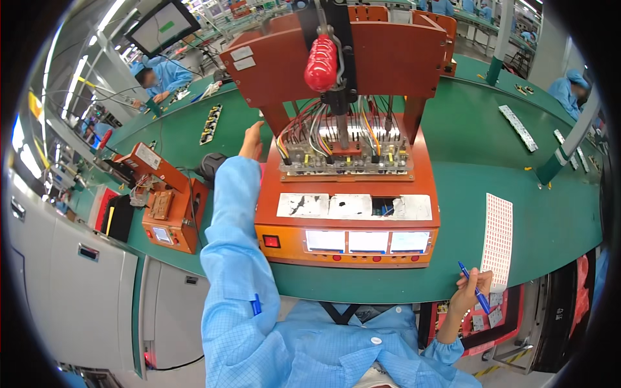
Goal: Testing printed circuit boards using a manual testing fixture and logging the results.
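Note:
My left arm reaches along the left side of an orange-red test machine point(348, 252). My left hand point(251, 142) is beside the machine's left upright, fingers stretched out, with nothing visible in it. Part of that hand is hidden. Under the machine's clear plate, a circuit board point(349, 173) sits with bundles of wires above it. A red-gripped lever point(321, 64) stands over the fixture. At the bench's front edge on the right, my right hand point(467, 294) is closed around a blue pen point(475, 288). Its fingers are at the lower end of a sheet of small red-and-white labels point(498, 236).
A smaller orange tester point(169, 210) stands to the left. Circuit boards lie on the green bench at far left point(210, 124) and far right point(517, 128). Below the right edge is a red tray point(511, 317) with parts. Co-workers sit across the bench.

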The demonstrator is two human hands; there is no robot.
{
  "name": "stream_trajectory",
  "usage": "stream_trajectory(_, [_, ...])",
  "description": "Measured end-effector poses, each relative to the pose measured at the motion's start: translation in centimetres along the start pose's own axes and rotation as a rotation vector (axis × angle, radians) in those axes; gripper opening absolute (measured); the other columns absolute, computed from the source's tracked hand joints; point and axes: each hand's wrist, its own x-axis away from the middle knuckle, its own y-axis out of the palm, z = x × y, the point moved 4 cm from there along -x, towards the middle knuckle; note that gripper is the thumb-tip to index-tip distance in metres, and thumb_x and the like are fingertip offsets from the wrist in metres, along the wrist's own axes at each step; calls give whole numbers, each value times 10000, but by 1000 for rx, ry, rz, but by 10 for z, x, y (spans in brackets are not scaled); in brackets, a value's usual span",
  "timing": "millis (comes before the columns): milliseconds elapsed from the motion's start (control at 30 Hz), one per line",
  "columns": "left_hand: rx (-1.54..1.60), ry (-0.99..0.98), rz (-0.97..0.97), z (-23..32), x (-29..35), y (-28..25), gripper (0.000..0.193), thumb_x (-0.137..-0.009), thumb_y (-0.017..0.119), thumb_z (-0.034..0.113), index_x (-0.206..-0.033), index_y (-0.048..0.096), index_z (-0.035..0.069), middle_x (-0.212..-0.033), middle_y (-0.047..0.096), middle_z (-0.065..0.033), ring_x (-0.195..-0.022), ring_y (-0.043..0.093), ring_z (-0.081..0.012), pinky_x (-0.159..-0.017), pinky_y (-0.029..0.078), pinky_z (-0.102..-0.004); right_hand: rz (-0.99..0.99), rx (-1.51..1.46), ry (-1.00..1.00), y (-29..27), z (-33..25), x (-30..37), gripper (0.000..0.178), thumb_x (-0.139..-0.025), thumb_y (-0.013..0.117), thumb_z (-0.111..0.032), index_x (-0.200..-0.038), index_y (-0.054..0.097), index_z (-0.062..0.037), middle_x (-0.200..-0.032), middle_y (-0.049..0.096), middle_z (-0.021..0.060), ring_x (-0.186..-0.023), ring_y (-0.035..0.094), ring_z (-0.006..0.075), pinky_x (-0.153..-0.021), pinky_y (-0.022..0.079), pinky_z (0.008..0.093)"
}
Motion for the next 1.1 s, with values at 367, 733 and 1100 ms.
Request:
stream_trajectory(367, [125, 869, 8, 224, 162, -20, 279, -890, 533, 121, -1135, 502, -9, -1106, 537, -103, -1051, 505, -189, -954, 376, -319, -411, 80, -342, 72, -46, -8, 174, -918, 528, -155, -975, 606, -10, -967, 661, 145, -930, 611, 231, -851, 461, 346])
stream_trajectory(733, [71, 1113, -789, 323, 267, 80, 652, -933, 310, 570, -1076, 517, -31, -1129, 550, -153, -1128, 500, -241, -988, 366, -358, -618, 406, -500, 139, -64, -4, 154, -830, 518, 11, -965, 588, -15, -1044, 667, 132, -1063, 598, 307, -1045, 339, 442])
stream_trajectory(1100, [29, 1161, -763, 297, 238, 86, 569, -998, 164, 418, -1159, 524, 8, -1188, 536, -123, -1149, 471, -185, -1011, 285, -264, -542, 436, -581, 138, -66, -5, 168, -798, 543, 29, -951, 595, -17, -1022, 664, 133, -1027, 609, 321, -1027, 366, 440])
